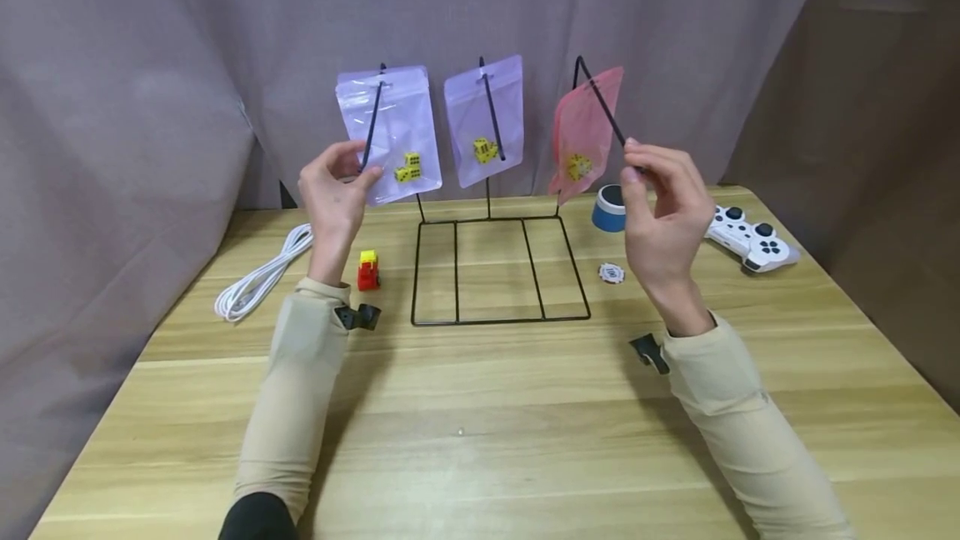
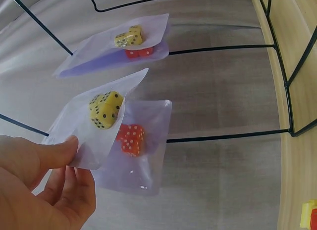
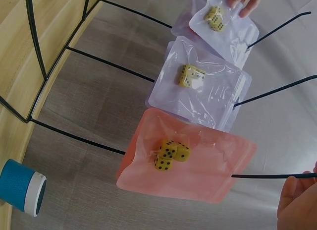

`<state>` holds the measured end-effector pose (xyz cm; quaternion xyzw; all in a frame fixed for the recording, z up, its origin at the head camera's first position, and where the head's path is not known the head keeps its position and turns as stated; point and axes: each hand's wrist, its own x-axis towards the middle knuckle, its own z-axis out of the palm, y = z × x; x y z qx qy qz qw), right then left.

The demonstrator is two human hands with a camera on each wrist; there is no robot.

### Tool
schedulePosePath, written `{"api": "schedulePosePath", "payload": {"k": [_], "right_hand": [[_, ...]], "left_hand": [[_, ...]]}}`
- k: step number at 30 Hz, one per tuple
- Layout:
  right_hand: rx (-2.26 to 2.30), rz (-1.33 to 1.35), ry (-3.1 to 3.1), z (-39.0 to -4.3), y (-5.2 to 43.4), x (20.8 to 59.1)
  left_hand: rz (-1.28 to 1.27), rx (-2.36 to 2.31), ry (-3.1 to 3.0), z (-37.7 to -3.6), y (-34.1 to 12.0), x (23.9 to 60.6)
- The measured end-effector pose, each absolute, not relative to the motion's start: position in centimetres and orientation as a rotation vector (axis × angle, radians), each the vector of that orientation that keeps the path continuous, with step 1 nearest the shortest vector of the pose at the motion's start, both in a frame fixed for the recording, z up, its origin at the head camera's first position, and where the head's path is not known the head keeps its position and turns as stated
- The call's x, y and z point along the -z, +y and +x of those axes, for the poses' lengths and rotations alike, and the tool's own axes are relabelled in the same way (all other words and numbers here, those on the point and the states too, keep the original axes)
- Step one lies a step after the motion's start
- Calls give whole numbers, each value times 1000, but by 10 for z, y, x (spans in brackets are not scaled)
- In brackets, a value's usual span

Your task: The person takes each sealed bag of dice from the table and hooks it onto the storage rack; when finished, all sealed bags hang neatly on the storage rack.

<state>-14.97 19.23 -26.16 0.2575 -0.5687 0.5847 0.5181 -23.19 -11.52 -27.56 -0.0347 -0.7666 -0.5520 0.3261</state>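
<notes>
A clear purple zip bag (image 1: 408,119) with yellow dice hangs on the left hook of a black wire rack (image 1: 501,322). My left hand (image 1: 333,198) pinches this bag's edge between thumb and fingers. Behind it on the same hook hangs another purple bag (image 2: 143,175) with red dice. The middle hook carries a purple bag (image 1: 506,111) with yellow dice, and red dice show behind it in the left wrist view. A pink bag (image 1: 600,127) holding yellow dice hangs on the right hook. At that hook's tip, my right hand (image 1: 671,219) pinches the wire.
A coiled white cable (image 1: 262,277) and a small red and yellow toy vehicle (image 1: 368,272) lie left of the rack. To the right are a blue and white cylinder (image 1: 608,213), a poker chip (image 1: 611,273) and a white game controller (image 1: 750,240). Grey curtain hangs behind.
</notes>
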Motion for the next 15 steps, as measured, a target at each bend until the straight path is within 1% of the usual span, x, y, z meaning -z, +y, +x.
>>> {"api": "schedulePosePath", "payload": {"k": [15], "right_hand": [[-1342, 546, -1475, -149, 210, 266]], "left_hand": [[-123, 1371, -2040, -236, -112, 279]]}}
